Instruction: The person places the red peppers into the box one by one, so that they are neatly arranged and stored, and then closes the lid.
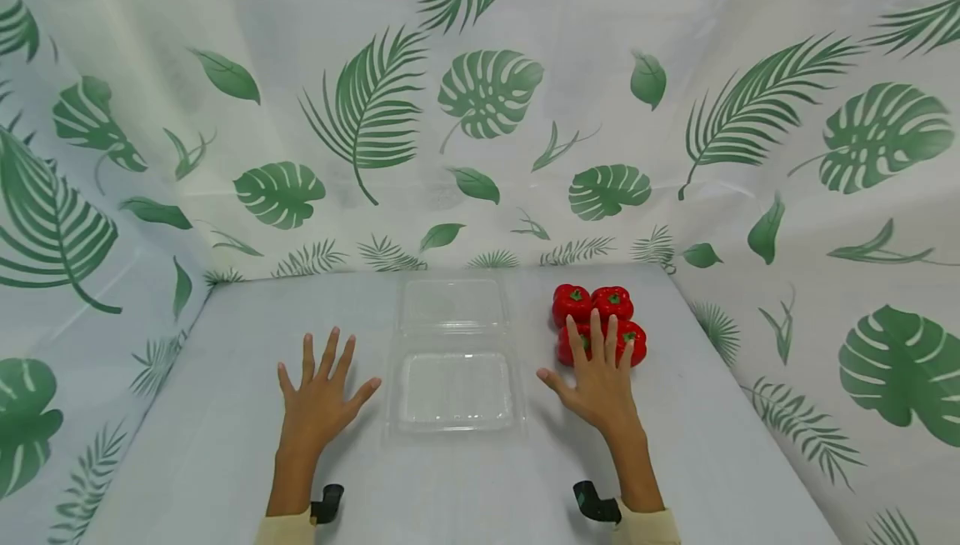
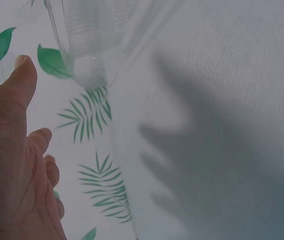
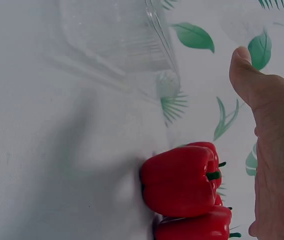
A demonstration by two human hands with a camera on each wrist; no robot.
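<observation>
A clear plastic clamshell box [image 1: 457, 391] lies opened flat on the table, its lid half [image 1: 453, 305] toward the back. To its left my left hand [image 1: 318, 407] is held above the table, fingers spread and straight, touching nothing. My right hand [image 1: 600, 387] hovers to the box's right with fingers spread, overlapping a cluster of red bell peppers [image 1: 572, 303] in the head view. Several peppers with green stems sit together there, the front ones partly hidden behind my fingers. In the right wrist view, a red bell pepper [image 3: 179, 181] stands apart from the hand.
A white table [image 1: 225, 445] carries everything. Behind it and on both sides hangs a white sheet [image 1: 555, 20] printed with green leaves. Black wrist mounts [image 1: 597, 502] sit at both wrists, beside pale yellow sleeves [image 1: 647, 527].
</observation>
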